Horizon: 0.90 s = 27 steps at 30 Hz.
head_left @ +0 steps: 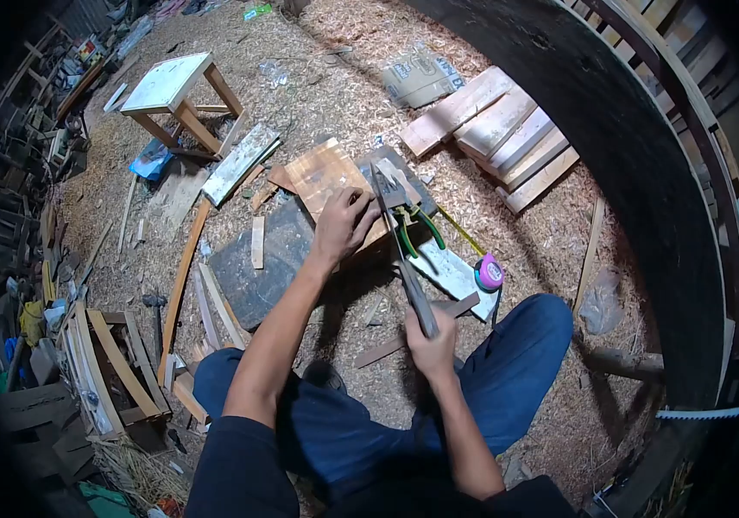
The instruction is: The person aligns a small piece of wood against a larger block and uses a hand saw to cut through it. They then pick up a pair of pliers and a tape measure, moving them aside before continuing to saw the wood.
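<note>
My left hand (344, 226) presses down on a wooden block (322, 168), its fingers curled around one end of a dark wooden strip (395, 198). Most of that strip is hidden under the fingers. In my right hand (432, 344) is the dark handle of a long, narrow-bladed saw (387, 205). Its blade crosses the strip just right of my left fingers; the teeth are too small to make out. Green-handled pliers (407, 231) lie beside the blade. A pink tape measure (489, 273), its yellow tape partly out, rests on a white board (451, 274).
A small white-topped stool (171, 82) stands at the back left. Stacked planks (508, 129) lie at the back right, near a curved dark barrier (646, 164). A hammer (155, 302) and loose strips lie left, on ground covered in wood shavings. A toothed saw blade (706, 413) juts in at right.
</note>
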### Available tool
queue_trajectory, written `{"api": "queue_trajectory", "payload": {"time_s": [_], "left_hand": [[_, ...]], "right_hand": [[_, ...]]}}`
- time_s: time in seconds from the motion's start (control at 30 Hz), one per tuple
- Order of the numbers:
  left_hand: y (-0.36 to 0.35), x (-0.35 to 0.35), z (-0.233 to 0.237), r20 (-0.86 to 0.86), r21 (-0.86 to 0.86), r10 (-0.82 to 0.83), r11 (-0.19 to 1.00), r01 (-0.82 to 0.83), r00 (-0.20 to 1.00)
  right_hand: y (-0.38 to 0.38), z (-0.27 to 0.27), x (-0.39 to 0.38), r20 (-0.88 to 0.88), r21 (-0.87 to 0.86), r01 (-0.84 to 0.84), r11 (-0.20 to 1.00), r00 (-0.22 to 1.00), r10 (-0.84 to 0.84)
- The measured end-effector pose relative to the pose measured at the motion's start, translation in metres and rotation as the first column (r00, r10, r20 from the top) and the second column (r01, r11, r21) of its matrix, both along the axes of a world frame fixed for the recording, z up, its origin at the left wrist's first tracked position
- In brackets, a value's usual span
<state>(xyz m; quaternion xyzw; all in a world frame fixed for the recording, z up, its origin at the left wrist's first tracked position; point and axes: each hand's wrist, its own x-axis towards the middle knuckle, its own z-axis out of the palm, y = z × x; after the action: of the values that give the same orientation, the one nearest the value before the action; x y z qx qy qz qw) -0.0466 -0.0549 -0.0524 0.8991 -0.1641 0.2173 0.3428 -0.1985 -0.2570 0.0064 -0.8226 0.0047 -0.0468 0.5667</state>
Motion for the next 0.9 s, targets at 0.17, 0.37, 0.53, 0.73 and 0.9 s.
{"api": "queue_trajectory", "payload": {"time_s": [0.17,0.37,0.53,0.73,0.9], "left_hand": [[0.002,0.001,0.0,-0.017,-0.001,-0.015,1.0,0.015,1.0],[-0.001,0.001,-0.004,0.033,-0.049,0.02,0.999,-0.019,0.999],[0.002,0.005,-0.005,0.029,0.009,0.018,1.0,-0.018,0.999],[0.004,0.001,0.0,0.033,0.044,-0.02,0.999,0.018,0.999],[0.0,-0.005,0.003,-0.014,0.033,-0.02,0.999,0.02,1.0]], "right_hand": [[0.019,0.002,0.04,-0.034,-0.017,-0.026,1.0,0.999,0.026],[0.006,0.013,0.004,-0.103,0.037,0.003,0.999,0.995,0.001],[-0.004,0.005,-0.006,-0.115,0.03,-0.033,0.999,0.993,0.037],[-0.007,0.019,-0.01,-0.101,0.048,0.004,0.999,0.995,0.001],[0.012,0.016,0.021,-0.121,0.018,0.006,1.0,0.993,-0.003]]}}
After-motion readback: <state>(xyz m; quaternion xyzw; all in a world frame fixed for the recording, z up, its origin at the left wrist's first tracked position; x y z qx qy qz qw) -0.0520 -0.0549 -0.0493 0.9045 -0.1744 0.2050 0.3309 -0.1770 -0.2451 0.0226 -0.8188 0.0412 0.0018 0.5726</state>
